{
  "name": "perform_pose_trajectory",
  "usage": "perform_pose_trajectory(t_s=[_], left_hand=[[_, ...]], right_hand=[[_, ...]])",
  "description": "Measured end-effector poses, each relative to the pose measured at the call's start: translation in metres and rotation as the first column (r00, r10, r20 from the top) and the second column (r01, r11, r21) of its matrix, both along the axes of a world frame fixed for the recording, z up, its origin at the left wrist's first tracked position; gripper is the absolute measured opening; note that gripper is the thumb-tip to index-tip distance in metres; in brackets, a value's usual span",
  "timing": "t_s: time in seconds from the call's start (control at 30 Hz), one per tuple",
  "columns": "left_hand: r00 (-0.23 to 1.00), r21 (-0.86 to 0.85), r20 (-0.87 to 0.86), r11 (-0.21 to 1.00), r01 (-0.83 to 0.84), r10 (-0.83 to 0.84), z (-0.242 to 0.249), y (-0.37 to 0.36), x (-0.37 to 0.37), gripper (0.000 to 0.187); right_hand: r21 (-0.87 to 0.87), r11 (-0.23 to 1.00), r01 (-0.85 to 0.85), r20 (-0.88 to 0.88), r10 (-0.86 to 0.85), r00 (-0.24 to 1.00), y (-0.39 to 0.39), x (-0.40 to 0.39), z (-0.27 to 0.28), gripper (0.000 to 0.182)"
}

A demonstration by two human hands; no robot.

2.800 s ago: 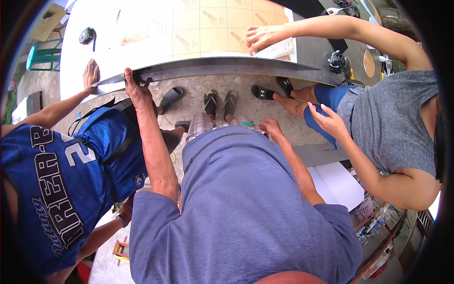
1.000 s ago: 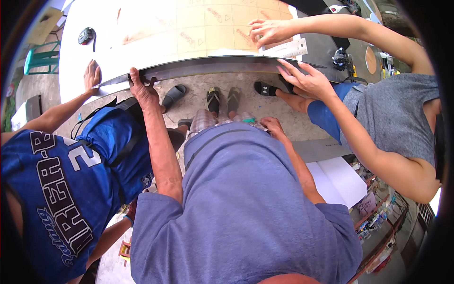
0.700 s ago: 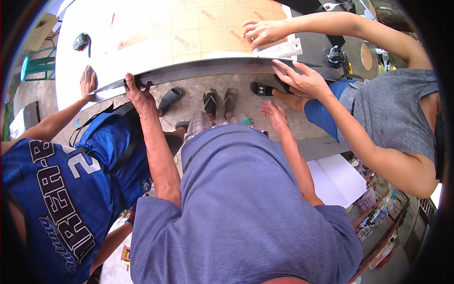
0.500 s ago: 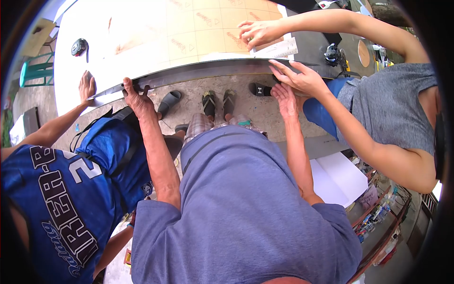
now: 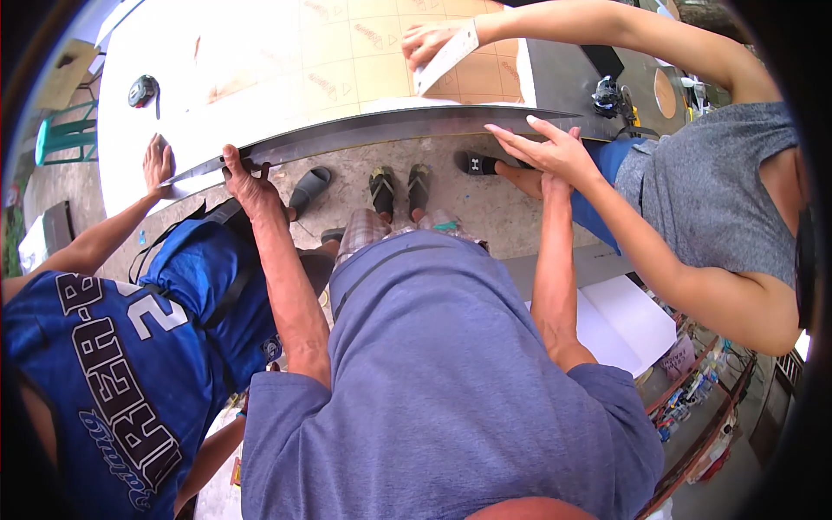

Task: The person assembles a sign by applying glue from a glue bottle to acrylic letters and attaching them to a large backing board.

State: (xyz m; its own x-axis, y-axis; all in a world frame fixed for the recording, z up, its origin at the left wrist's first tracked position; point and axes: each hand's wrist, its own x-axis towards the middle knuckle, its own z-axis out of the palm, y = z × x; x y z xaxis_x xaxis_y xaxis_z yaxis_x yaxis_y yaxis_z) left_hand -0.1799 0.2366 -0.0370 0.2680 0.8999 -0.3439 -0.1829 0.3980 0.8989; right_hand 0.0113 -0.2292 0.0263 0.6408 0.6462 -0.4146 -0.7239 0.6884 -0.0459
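My left hand [image 5: 249,180] grips the near edge of a long dark strip [image 5: 347,130], thumb on top and fingers curled beneath. The strip runs along the table's front edge. My right hand [image 5: 556,184] is at the strip's right end, mostly covered by a co-worker's hand [image 5: 546,154]; its fingers are largely hidden. That co-worker's other hand [image 5: 431,43] holds a white ruler [image 5: 449,57], tilted over a brown sheet [image 5: 373,61] marked with grid lines. At the left, another person's hand [image 5: 157,163] lies at the table edge beside the strip.
A black tape measure [image 5: 143,91] sits on the white tabletop [image 5: 173,52] at the left. Co-workers stand close on both sides. A green stool [image 5: 65,134] is at the far left. An open white sheet [image 5: 628,321] lies low on the right.
My right hand has moved up and right, behind the co-worker's hand. The co-worker's other hand has moved left, and the ruler has gone from lying flat to tilted. My left hand stays put.
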Motion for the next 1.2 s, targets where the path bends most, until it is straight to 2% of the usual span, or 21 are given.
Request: perform_pose_trajectory(t_s=[0.03,0.07,0.1,0.13,0.17,0.23,0.33,0.43,0.47,0.6,0.7,0.8,0.93,1.03,1.13,1.2], left_hand=[[1.000,0.000,-0.002,1.000,-0.008,0.008,-0.001,0.000,0.001,0.060],[1.000,-0.001,-0.006,1.000,-0.017,0.017,-0.001,0.000,0.002,0.061],[1.000,-0.003,-0.002,1.000,0.020,-0.020,-0.004,0.001,0.001,0.070],[0.998,-0.005,-0.001,0.998,0.055,-0.055,-0.007,0.002,-0.002,0.080],[0.996,-0.004,0.000,0.996,0.088,-0.088,-0.002,0.003,-0.003,0.090],[0.995,0.015,0.003,0.995,0.103,-0.103,-0.003,0.003,-0.003,0.091],[0.996,0.000,0.009,0.996,0.085,-0.085,-0.005,0.004,-0.004,0.097],[0.996,0.006,0.033,0.997,0.077,-0.078,-0.006,0.003,-0.002,0.108],[0.997,0.010,0.031,0.998,0.066,-0.067,0.002,-0.002,-0.001,0.110],[0.999,0.019,0.009,0.999,0.048,-0.048,0.011,-0.006,0.002,0.119],[0.999,0.031,0.010,0.999,0.045,-0.045,0.013,-0.007,0.002,0.123],[1.000,0.033,0.021,0.999,0.021,-0.021,0.015,-0.011,0.003,0.125],[0.997,0.063,0.071,0.998,0.020,-0.024,0.009,-0.014,0.000,0.126],[0.996,0.052,0.085,0.998,0.023,-0.027,0.010,-0.015,-0.002,0.126],[0.996,0.031,0.094,1.000,-0.003,0.000,0.008,-0.015,-0.004,0.122],[0.995,0.030,0.102,1.000,-0.004,0.001,0.006,-0.013,-0.006,0.118]], right_hand=[[0.312,0.950,-0.030,-0.288,0.124,0.950,0.002,0.002,0.014,0.055],[0.579,0.814,0.045,-0.514,0.322,0.795,0.003,0.003,0.024,0.056],[0.707,0.689,0.156,-0.628,0.511,0.587,0.006,0.004,0.035,0.056],[0.749,0.624,0.224,-0.652,0.634,0.415,0.010,0.003,0.042,0.057],[0.741,0.629,0.236,-0.669,0.661,0.340,0.016,0.002,0.048,0.057],[0.711,0.664,0.233,-0.703,0.676,0.221,0.030,-0.001,0.053,0.059],[0.475,0.863,0.170,-0.869,0.429,0.248,0.063,-0.012,0.055,0.057],[0.186,0.977,0.106,-0.934,0.143,0.327,0.086,-0.023,0.061,0.056],[0.213,0.966,0.150,-0.941,0.162,0.296,0.087,-0.025,0.058,0.060],[0.225,0.951,0.211,-0.948,0.163,0.274,0.098,-0.032,0.055,0.056],[0.297,0.937,0.183,-0.929,0.238,0.284,0.120,-0.036,0.061,0.053],[0.377,0.892,0.248,-0.926,0.355,0.130,0.150,-0.038,0.054,0.055],[0.447,0.877,0.177,-0.891,0.418,0.179,0.190,-0.043,0.063,0.060],[0.439,0.858,0.268,-0.896,0.440,0.059,0.204,-0.045,0.063,0.060],[0.399,0.888,0.226,-0.916,0.376,0.140,0.211,-0.048,0.075,0.059],[0.392,0.891,0.229,-0.919,0.371,0.133,0.211,-0.046,0.072,0.059]])
